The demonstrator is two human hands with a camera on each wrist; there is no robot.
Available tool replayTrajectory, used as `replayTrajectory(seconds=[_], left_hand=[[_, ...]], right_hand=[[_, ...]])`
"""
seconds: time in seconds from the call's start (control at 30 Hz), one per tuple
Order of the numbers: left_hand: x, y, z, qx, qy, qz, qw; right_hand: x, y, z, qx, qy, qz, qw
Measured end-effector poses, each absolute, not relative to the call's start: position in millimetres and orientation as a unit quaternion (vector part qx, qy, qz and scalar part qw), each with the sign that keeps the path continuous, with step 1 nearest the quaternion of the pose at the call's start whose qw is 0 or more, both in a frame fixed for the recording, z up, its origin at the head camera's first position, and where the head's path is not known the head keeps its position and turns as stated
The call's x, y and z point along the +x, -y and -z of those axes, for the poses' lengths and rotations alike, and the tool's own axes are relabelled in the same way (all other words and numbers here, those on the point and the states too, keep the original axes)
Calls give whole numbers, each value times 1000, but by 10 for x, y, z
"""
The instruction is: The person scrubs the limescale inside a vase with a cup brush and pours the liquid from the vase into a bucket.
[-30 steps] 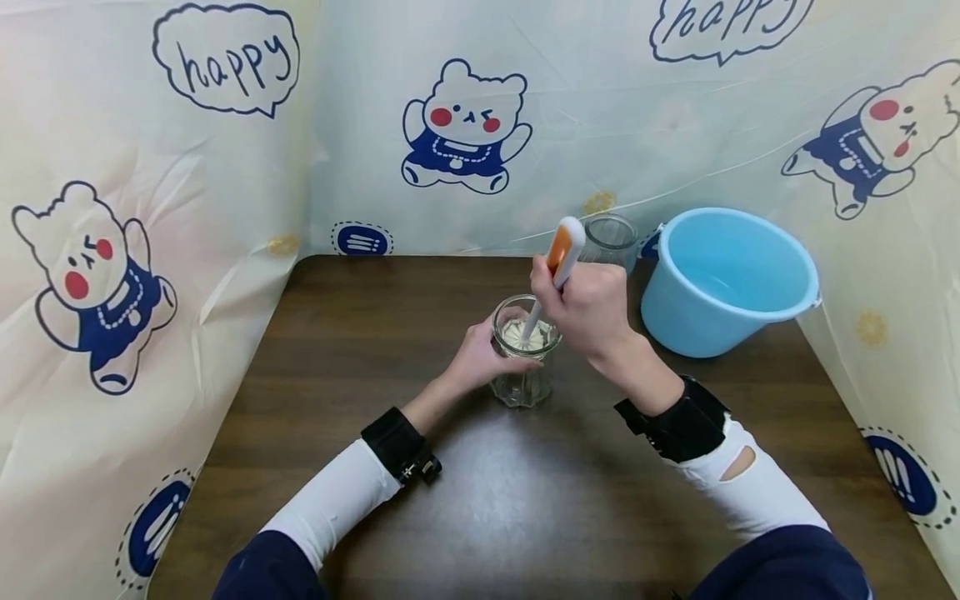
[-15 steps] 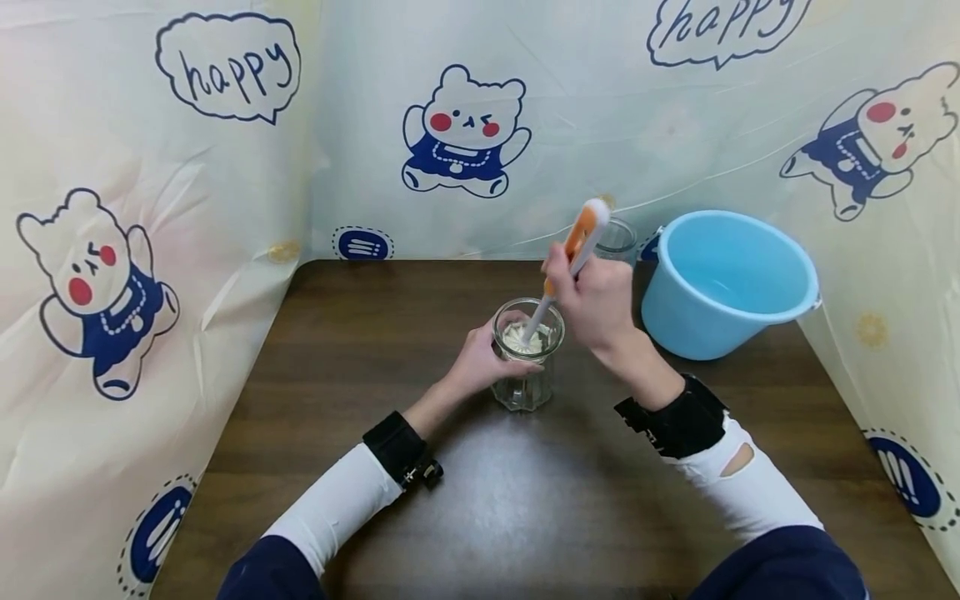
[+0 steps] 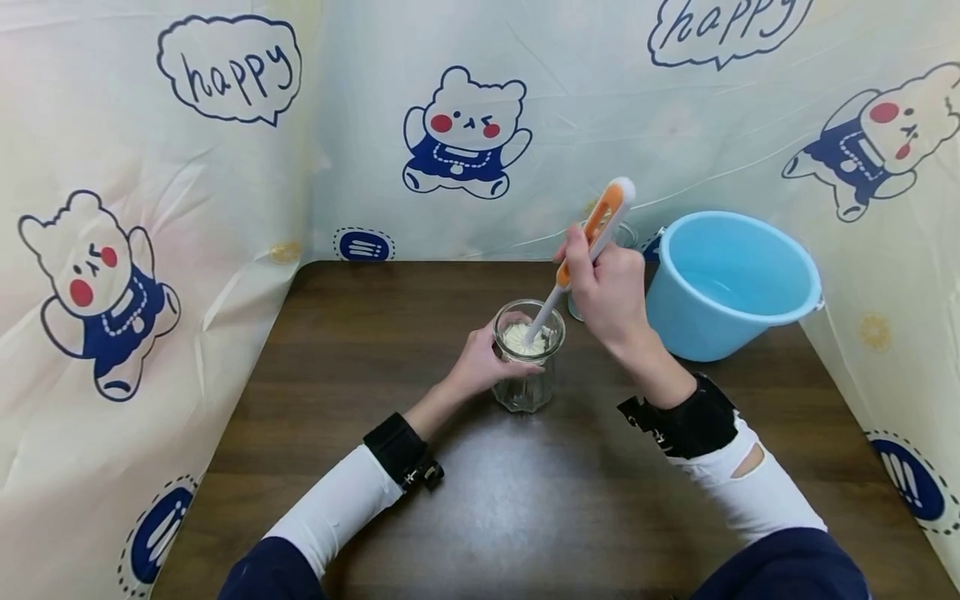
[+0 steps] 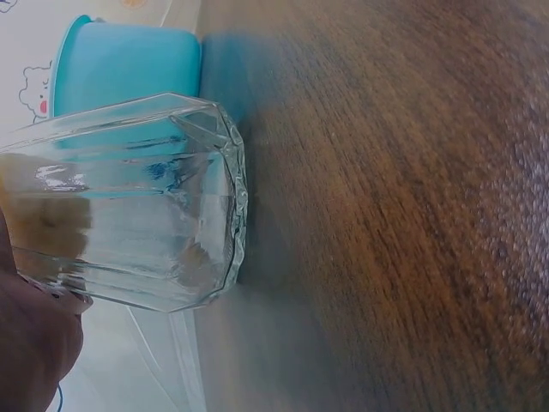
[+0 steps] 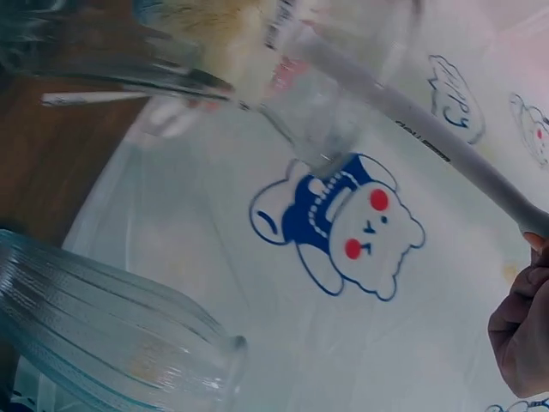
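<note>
A clear faceted glass jar (image 3: 523, 393) stands near the table's middle, tilted little if at all. My left hand (image 3: 474, 363) grips it round its upper part from the left, thumb in front. In the left wrist view the jar's base (image 4: 225, 206) is close over the wood. My right hand (image 3: 613, 293) holds a bottle brush (image 3: 549, 307) by its orange-and-white handle, fingers curled round it. The brush slants down leftward into the jar's mouth, its pale bristles (image 3: 519, 337) inside. In the right wrist view the grey-white shaft (image 5: 429, 142) runs from the fist (image 5: 525, 330) to the jar.
A light blue bucket (image 3: 723, 333) stands at the table's back right. Partly hidden behind my right hand is a second glass vessel (image 5: 120, 322), ribbed, left of the bucket. A printed cloth (image 3: 352, 150) walls the table (image 3: 375, 350) at the back and sides.
My right hand has moved slightly rightward and the brush handle leans further right, with more of it showing above the fist. The left hand and the jar stay in place.
</note>
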State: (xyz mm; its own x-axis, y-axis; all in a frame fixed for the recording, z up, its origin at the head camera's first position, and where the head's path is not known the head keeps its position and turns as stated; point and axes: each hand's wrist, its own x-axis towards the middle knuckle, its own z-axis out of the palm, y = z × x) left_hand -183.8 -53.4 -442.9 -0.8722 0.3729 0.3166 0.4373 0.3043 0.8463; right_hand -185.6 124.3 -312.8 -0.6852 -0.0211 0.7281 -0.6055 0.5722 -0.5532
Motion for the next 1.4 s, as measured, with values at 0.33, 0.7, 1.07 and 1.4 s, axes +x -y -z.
replayTrajectory(seconds=[0.33,0.7,1.07,1.4], left_hand=[[-2002,531,4734,-247,805,538,21],[-1848,549,4461,-249,800,546,24],[-1851,547,4401,-250,801,543,27],[-2005,562,4706,-247,800,547,3]], right_hand=[[-1819,-1177,3332,222,846,-416,249],[-1796,-1197,3129,218,856,-401,243],[-1812,-1222,2940,211,865,-377,256],[-1790,-1216,3161,224,900,-306,215]])
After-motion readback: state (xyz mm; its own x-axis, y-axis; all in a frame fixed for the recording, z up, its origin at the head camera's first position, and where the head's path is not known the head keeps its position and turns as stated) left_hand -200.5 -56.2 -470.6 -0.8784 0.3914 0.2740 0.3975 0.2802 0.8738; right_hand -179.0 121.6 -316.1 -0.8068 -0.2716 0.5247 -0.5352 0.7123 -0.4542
